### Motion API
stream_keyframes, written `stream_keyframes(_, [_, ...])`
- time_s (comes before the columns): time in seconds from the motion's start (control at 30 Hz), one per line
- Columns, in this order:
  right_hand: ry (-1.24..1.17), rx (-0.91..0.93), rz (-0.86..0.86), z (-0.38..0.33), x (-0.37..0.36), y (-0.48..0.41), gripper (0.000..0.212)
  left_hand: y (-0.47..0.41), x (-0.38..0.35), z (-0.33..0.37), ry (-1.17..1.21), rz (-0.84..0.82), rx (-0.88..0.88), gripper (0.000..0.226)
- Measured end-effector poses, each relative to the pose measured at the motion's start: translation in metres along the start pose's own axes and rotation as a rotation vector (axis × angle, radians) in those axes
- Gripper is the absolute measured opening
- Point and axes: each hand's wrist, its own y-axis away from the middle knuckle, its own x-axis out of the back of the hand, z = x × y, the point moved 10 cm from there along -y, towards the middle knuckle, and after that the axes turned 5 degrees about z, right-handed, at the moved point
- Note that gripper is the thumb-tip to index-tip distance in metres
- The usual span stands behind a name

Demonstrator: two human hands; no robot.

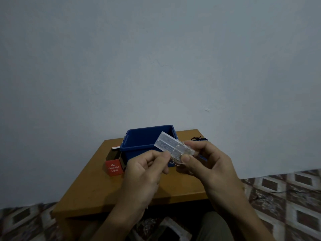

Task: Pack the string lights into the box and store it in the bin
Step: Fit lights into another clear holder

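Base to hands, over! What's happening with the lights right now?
Left hand pinches, right hand grips the clear battery case. Not packed yet. Red box open beside the blue bin. Nothing seen in the way.

The left hand (pixel 145 173) and right hand (pixel 208 164) hide the front of the blue plastic bin (pixel 133 148) and one end of the clear plastic battery case (pixel 166 142); a far dark tangle (pixel 198 138) is indistinct.

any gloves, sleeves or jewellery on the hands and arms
No. The left hand and right hand are bare: no gloves, rings or watch show. The left forearm and right forearm are uncovered too, no sleeve in view down to the frame's lower edge.
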Motion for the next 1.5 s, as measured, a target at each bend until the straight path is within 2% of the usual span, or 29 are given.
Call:
stream_keyframes(0.13, [0.138, 0.085, -0.106, -0.012, -0.006, 0.001, 0.04, 0.002, 0.001, 0.015, -0.103, 0.024, -0.115, 0.033])
stream_keyframes(0.23, [0.217, 0.104, -0.154, -0.013, -0.006, 0.001, 0.033, 0.004, -0.002, 0.02, -0.145, 0.014, -0.143, 0.031])
stream_keyframes(0.4, [0.205, 0.059, -0.163, -0.01, -0.005, 0.001, 0.027, 0.007, -0.001, 0.022, -0.179, 0.014, -0.138, 0.029])
stream_keyframes(0.53, [0.198, 0.055, -0.145, -0.008, -0.002, 0.0, 0.029, 0.007, -0.003, 0.018, -0.21, -0.01, -0.091, 0.027])
stream_keyframes(0.67, [0.199, 0.09, -0.051, -0.012, 0.005, -0.001, 0.028, 0.006, -0.006, 0.01, -0.271, -0.095, 0.018, 0.019])
stream_keyframes(0.8, [0.206, 0.083, 0.0, -0.011, 0.014, -0.004, 0.028, 0.008, -0.004, 0.01, -0.364, -0.128, 0.044, 0.014])
stream_keyframes(1.0, [0.22, 0.063, 0.012, -0.005, 0.013, -0.005, 0.027, 0.009, 0.002, 0.02, -0.487, -0.188, 0.08, 0.021])
stream_keyframes(1.2, [0.251, 0.078, 0.018, -0.006, 0.015, -0.005, 0.027, 0.012, 0.007, 0.02, -0.592, -0.352, 0.206, 0.03])
stream_keyframes(1.33, [0.363, 0.101, 0.035, -0.002, 0.014, -0.005, 0.023, 0.001, 0.013, 0.042, -0.806, -0.367, 0.091, 0.026])
stream_keyframes(1.5, [0.449, 0.105, 0.03, 0.004, 0.012, -0.006, 0.021, -0.005, 0.0, 0.076, -0.963, -0.491, -0.03, 0.019])
